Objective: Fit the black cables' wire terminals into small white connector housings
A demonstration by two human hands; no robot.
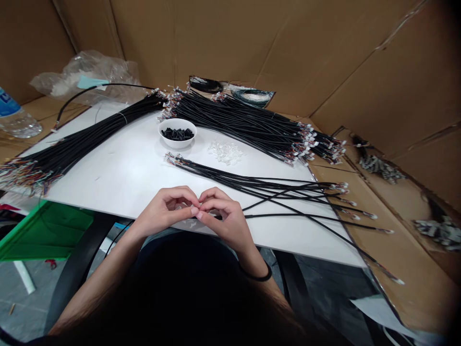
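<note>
A: Hands, where?
B: Lower centre, over the near edge of the white table [118,168]. Left hand [163,211] and right hand [225,222] are curled in towards each other, with the fingertips [195,210] meeting in the middle.

A: Grip?
B: Both closed to a tight pinch, no real gap. Anything between the fingers is hidden, so I can't tell what they've got, if anything.

A: What's nearest?
B: A thin black cable [306,217] runs right from under the right hand, off the table's right edge. Can't tell if it's actually held. It's part of a loose spread of black wire harnesses [273,192] with small connectors at the ends, lower right of the table.

A: Rest of the table?
B: Upper middle, a white bowl [190,132] of short black sleeves [176,134]. Just right of it, a small pile of white plastic connectors [225,153]. Two thick bundles of black wire harnesses sit behind: one upper right [245,122], one running to the left edge [82,132].

A: Around it?
B: Cardboard sheets [378,57] line the back and right. Plastic water bottle [14,115] far left, black band [261,276] on the right wrist.
</note>
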